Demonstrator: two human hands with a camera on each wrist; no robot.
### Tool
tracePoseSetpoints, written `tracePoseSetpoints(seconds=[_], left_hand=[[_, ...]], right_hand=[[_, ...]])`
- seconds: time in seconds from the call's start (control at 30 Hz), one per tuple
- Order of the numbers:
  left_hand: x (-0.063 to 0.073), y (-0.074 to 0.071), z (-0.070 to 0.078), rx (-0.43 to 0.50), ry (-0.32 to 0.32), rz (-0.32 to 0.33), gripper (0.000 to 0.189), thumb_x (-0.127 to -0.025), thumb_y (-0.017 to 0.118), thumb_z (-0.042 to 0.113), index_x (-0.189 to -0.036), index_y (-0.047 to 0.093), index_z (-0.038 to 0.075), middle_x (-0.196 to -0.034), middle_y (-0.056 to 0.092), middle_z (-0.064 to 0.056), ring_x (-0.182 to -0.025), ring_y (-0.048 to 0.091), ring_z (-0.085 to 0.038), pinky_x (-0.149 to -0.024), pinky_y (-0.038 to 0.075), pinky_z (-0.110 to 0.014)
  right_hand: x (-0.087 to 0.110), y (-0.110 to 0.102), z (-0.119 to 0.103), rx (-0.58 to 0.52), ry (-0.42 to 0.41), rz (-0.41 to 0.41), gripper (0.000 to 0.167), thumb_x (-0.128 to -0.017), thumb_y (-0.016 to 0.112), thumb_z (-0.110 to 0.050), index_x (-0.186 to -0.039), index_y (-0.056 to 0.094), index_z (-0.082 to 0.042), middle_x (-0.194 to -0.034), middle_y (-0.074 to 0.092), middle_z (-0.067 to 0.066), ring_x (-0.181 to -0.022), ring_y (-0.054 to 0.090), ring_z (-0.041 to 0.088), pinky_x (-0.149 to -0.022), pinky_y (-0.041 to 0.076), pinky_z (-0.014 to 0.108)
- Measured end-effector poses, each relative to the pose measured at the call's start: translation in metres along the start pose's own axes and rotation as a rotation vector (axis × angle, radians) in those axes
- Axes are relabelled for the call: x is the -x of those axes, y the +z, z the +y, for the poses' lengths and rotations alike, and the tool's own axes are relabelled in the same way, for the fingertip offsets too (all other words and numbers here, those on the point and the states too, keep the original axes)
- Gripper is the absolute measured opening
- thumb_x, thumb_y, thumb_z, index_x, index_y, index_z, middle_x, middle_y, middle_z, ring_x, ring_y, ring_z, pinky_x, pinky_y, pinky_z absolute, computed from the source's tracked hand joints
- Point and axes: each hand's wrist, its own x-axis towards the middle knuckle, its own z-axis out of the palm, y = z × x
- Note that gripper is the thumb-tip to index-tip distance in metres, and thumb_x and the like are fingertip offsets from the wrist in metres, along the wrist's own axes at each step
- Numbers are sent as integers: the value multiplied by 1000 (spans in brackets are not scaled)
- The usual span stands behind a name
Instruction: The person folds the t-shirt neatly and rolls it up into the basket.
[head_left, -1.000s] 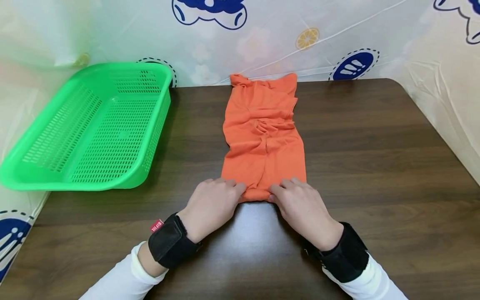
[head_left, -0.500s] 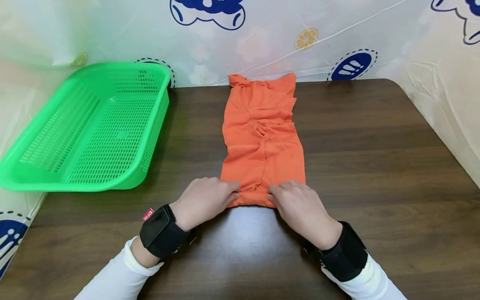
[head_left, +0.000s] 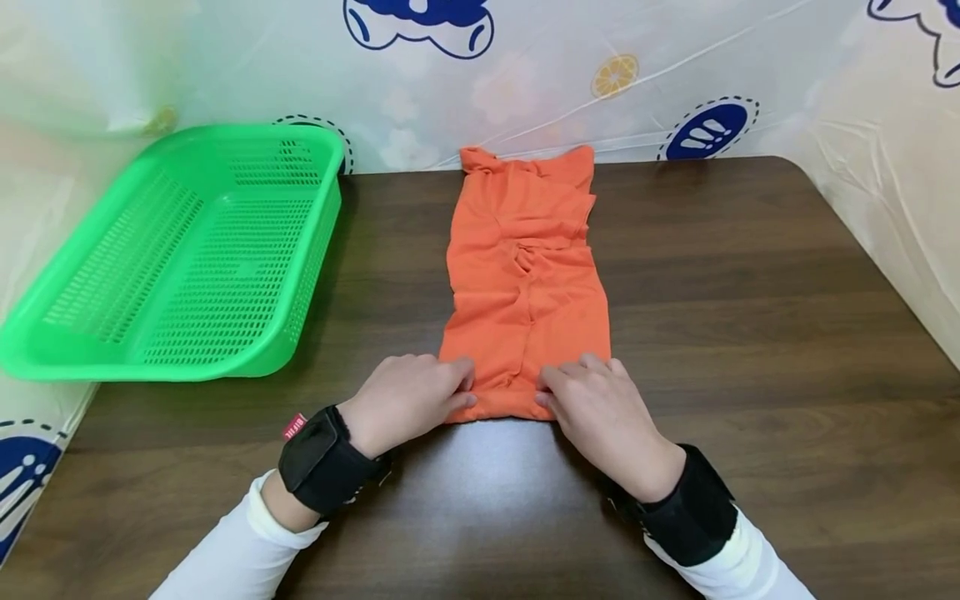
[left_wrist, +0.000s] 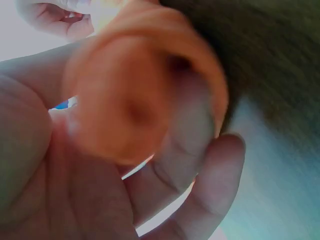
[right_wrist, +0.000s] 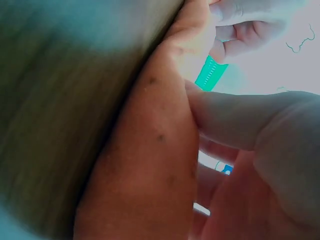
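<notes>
A folded orange garment (head_left: pixel 525 283) lies lengthwise on the brown table, wrinkled and gathered across its middle. Its near edge forms a thick fold. At that edge's left corner my left hand (head_left: pixel 416 398) grips the fold; the left wrist view shows fingers curled around the rolled end of the orange fabric (left_wrist: pixel 120 100). My right hand (head_left: pixel 600 412) holds the right corner, thumb and fingers on either side of the fold. In the right wrist view the fabric (right_wrist: pixel 150 150) runs from the right thumb up to the other hand. The fingertips are partly hidden by the cloth.
A green plastic basket (head_left: pixel 296 333) with perforated sides stands at the left of the table (head_left: pixel 750 333). A patterned plastic sheet (head_left: pixel 525 75) hangs behind the table and around its sides. Both wrists wear black straps.
My left hand has moved left, away from the right hand. The garment's near edge has come slightly closer to me and its fold looks flatter and wider. My right hand has hardly moved.
</notes>
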Motion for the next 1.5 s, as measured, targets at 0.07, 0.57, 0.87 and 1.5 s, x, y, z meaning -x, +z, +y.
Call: tracePoseSetpoints(seconds=[0.07, 0.57, 0.87, 1.5], left_hand=[[0, -1, 1, -11, -5, 19, 25, -81, 64, 36, -69, 46, 24, -54, 42, 9, -51, 42, -8, -45, 34, -27], [8, 9, 23, -255, 158, 306, 16, -81, 54, 8, -68, 47, 13, -57, 37, 2, -51, 40, -15, -42, 29, -26], [12, 11, 26, -246, 130, 265, 23, -75, 65, 28, -73, 48, 11, -62, 40, 1, -56, 43, -17, -44, 34, -29], [5, 14, 23, -266, 126, 331, 23, -74, 65, 26, -70, 48, 12, -61, 41, 0, -54, 44, -15, -41, 31, -26]], right_hand=[[0, 0, 1, 0, -9, 32, 16, -78, 69, -25, -70, 57, -18, -60, 38, -7, -58, 34, 14, -52, 25, 27], [1, -1, -5, -77, -46, 45, 16, -75, 59, -3, -74, 53, -17, -67, 39, -8, -57, 38, 9, -45, 32, 20], [0, 1, -3, -42, -47, 15, 10, -73, 61, -12, -74, 53, -17, -69, 41, -6, -58, 39, 10, -45, 32, 21], [0, 1, 1, -60, -56, -23, 26, -70, 74, -20, -80, 50, -16, -72, 42, -6, -63, 41, 13, -49, 34, 24]])
